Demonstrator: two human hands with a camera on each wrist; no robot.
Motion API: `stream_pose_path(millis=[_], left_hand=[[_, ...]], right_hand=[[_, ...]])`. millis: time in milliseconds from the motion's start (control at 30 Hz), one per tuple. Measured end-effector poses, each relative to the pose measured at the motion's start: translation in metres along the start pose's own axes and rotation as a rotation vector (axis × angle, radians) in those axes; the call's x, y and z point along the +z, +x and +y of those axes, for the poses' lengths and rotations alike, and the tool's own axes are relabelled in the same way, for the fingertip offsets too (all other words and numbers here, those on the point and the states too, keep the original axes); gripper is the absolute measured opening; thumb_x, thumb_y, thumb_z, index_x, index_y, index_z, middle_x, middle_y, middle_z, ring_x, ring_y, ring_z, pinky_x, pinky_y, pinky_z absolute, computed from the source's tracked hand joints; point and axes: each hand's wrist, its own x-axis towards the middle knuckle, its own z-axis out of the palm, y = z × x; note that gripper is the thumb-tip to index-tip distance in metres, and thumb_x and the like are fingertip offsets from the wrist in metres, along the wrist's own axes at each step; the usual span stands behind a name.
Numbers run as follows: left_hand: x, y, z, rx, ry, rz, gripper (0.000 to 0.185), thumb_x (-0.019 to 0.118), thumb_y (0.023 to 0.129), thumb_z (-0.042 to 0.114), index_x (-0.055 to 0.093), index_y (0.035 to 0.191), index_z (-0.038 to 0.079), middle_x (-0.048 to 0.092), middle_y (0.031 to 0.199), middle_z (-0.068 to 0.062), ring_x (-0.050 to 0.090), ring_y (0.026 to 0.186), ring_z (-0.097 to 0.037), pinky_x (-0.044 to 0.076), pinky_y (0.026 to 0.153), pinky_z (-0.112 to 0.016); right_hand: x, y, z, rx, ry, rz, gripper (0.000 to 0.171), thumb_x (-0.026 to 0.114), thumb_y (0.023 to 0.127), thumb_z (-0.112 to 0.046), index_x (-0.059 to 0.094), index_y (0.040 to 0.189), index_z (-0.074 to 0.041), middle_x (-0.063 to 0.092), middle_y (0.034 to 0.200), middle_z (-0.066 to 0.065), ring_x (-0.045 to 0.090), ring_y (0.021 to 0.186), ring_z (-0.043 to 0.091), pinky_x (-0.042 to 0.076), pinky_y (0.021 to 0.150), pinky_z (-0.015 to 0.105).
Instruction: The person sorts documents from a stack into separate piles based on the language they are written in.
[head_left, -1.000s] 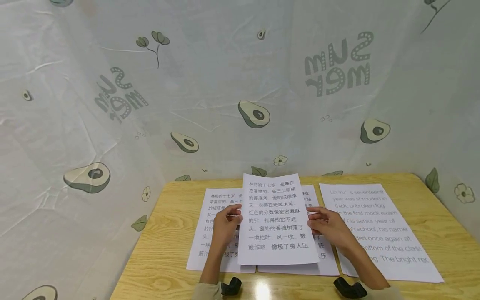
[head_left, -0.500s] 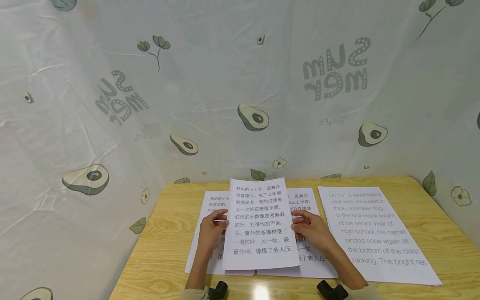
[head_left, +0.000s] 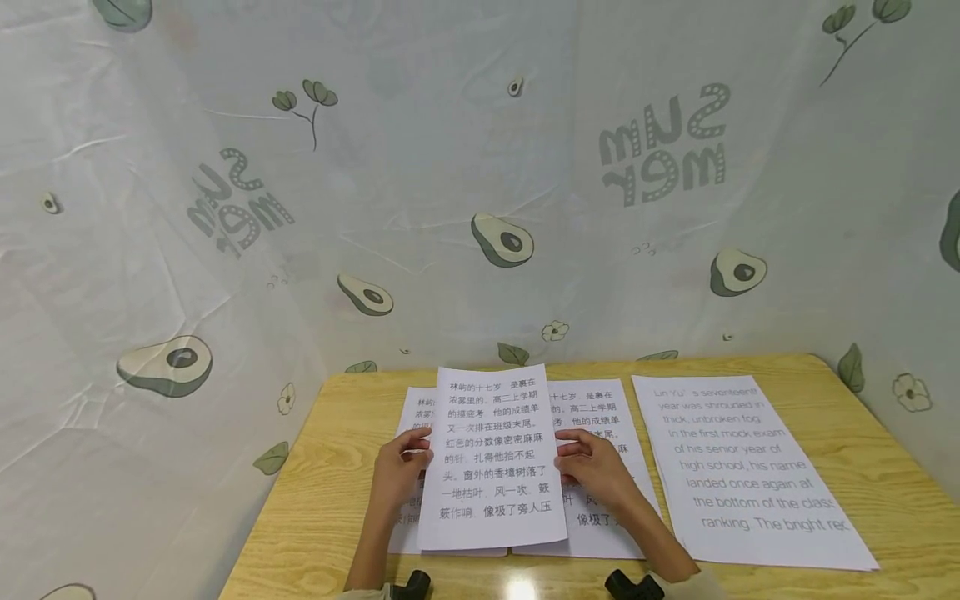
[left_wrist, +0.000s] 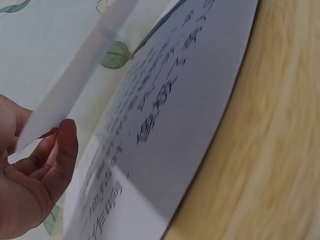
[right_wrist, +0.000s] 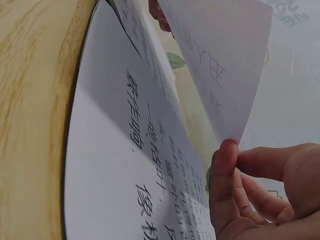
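Note:
A printed sheet of paper (head_left: 491, 458) with Chinese text is held up above the table between both hands. My left hand (head_left: 397, 467) pinches its left edge, and my right hand (head_left: 596, 471) pinches its right edge. In the left wrist view the left thumb and fingers (left_wrist: 67, 145) meet at the sheet's border; the right wrist view shows the right fingertips (right_wrist: 229, 155) on the opposite border. Underneath lie a left paper (head_left: 408, 529), mostly covered, and a middle paper (head_left: 600, 433), partly covered, both with Chinese text.
To the right lies a stack of paper (head_left: 750, 467) with English text, its edges slightly uneven. All the papers rest on a wooden table (head_left: 307, 500). Behind it hangs a pale curtain (head_left: 435, 167) printed with avocados and leaves.
Both hands have carried the held sheet to the left, from over the middle paper to mostly over the left one. More of the middle paper and the English stack now shows.

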Motion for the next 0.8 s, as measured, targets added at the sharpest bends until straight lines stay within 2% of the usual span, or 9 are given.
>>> stream_pose_path(millis=[500, 800], left_hand=[[-0.029, 0.004, -0.008, -0.027, 0.027, 0.023, 0.036, 0.068, 0.098, -0.003, 0.074, 0.133, 0.005, 0.071, 0.117, -0.018, 0.067, 0.091, -0.020, 0.057, 0.069, -0.023], [-0.045, 0.012, -0.020, -0.050, 0.027, 0.023, 0.036, 0.065, 0.100, -0.003, 0.073, 0.134, 0.004, 0.068, 0.118, -0.017, 0.066, 0.093, -0.021, 0.056, 0.071, -0.022]], right_hand=[[0.034, 0.002, 0.001, -0.004, 0.063, 0.002, 0.045, 0.072, 0.094, 0.001, 0.064, 0.139, 0.005, 0.069, 0.111, 0.018, 0.070, 0.084, 0.017, 0.065, 0.072, 0.033], [0.053, 0.008, 0.005, -0.006, 0.091, -0.012, 0.046, 0.074, 0.093, 0.002, 0.064, 0.138, 0.005, 0.069, 0.110, 0.018, 0.071, 0.081, 0.018, 0.066, 0.072, 0.034]])
